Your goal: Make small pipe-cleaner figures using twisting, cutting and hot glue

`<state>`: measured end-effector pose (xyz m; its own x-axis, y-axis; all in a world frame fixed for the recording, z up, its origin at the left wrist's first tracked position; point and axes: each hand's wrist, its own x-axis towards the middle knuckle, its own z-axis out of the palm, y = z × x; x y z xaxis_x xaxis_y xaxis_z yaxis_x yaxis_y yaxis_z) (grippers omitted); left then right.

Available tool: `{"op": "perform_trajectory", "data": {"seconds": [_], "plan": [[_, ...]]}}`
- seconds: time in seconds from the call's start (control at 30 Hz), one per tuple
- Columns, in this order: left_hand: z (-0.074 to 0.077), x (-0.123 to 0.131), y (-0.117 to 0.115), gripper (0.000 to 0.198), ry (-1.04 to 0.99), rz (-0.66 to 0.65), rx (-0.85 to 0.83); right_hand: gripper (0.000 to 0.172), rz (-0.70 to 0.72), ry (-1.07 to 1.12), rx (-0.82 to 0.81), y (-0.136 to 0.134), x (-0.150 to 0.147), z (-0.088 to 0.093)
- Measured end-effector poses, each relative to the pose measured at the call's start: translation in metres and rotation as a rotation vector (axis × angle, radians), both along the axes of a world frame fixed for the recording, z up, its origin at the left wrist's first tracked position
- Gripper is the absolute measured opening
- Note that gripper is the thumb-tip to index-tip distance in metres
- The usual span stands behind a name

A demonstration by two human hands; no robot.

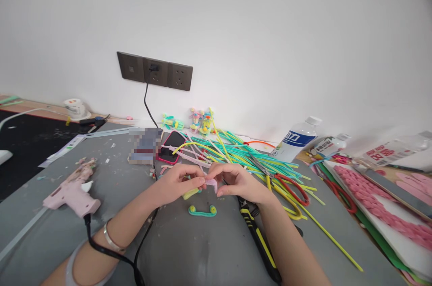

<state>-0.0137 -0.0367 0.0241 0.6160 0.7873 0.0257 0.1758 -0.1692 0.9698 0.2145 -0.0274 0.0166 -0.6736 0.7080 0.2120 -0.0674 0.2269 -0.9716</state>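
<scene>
My left hand (181, 183) and my right hand (235, 181) meet over the middle of the table, fingers pinched together. Between them is a short, bent piece of lilac pipe cleaner (212, 182), gripped from both sides. Just under the hands lies a teal pipe cleaner piece with a yellow coil at each end (202, 213). A yellow-green piece (191, 194) is partly hidden behind my left fingers. Beside my right wrist rests a black and yellow handled tool (259, 241), its head partly covered by the hand.
Loose pipe cleaners (243, 146) spread behind the hands, with red-handled scissors (290, 187) on them. A pink glue gun (76, 194) lies left, its black cord passing my left forearm. A phone (171, 146), small figures (201, 120) and a bottle (297, 139) stand or lie near the wall.
</scene>
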Motion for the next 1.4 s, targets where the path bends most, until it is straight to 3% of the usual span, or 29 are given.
{"op": "perform_trajectory", "data": {"seconds": [0.23,0.77,1.13,1.4], "plan": [[0.000,0.000,-0.001,0.029,-0.004,-0.017,0.006,0.031,-0.040,0.006,0.019,0.000,-0.001,0.000],[-0.001,0.004,-0.001,0.033,-0.013,0.091,0.018,0.022,-0.177,-0.051,0.151,-0.005,-0.008,0.000],[-0.007,0.003,0.001,0.033,0.013,0.169,0.089,0.020,-0.343,-0.109,0.429,-0.007,-0.016,0.002],[-0.001,0.004,0.000,0.033,-0.020,0.171,0.096,0.016,-0.351,-0.109,0.456,-0.009,-0.015,0.004]]}}
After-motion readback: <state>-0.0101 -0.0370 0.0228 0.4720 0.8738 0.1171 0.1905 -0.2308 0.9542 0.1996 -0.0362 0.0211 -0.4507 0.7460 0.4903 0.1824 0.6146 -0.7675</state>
